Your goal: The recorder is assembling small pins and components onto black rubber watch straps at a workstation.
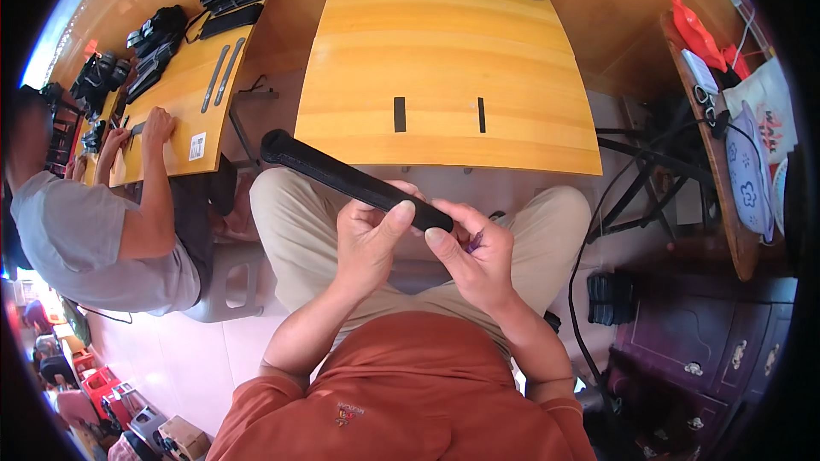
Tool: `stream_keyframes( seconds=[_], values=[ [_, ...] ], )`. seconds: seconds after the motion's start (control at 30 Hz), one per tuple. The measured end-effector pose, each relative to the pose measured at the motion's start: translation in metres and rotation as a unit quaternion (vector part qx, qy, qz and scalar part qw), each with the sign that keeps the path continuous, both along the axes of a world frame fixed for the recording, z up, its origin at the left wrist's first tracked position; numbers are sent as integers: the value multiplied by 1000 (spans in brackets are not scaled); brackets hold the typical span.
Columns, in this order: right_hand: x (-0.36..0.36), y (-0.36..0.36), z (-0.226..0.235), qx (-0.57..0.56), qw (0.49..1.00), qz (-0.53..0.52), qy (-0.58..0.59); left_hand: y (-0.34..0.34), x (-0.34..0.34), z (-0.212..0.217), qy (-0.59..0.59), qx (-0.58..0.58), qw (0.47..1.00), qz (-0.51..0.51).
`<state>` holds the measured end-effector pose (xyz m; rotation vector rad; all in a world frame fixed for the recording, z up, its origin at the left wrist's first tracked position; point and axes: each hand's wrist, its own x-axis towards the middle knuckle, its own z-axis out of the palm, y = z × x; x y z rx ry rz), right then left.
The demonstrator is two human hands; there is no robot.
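Pouch [346,179], black, in grip of left hand [373,237] and right hand [478,260] — fingers [461,215] behind partly hidden.

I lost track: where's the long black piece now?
Slightly left of centre in the head view, the left hand and right hand hold the long black piece over the beige trousers, near the yellow table.
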<state>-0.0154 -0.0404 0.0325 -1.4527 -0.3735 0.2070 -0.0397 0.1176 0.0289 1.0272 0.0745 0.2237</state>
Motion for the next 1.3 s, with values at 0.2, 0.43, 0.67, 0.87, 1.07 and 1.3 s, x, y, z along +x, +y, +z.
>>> stream_keyframes(
  seconds=[0.2, 0.43, 0.67, 0.87, 1.07, 1.3],
  values=[
    [9, 11, -8, -77, 980, -45, -180, 4, 7, -14, 32, -38, 999, 9],
    [24, 6, -7, -4, 985, 64, 163, 19, 0, -14, 32, -36, 990, -133],
    [28, 15, -9, 9, 961, 120, 250, 35, -6, -29, 45, -16, 990, -132],
    [24, 19, -15, 14, 980, 78, 184, 35, -8, -28, 72, -52, 993, -80],
    [22, 21, -16, -8, 992, 93, 89, 35, -12, -31, 75, -94, 989, -88],
    [22, 19, -20, -6, 985, 129, 118, 39, -18, -41, 71, -80, 989, -100]
  ],
)
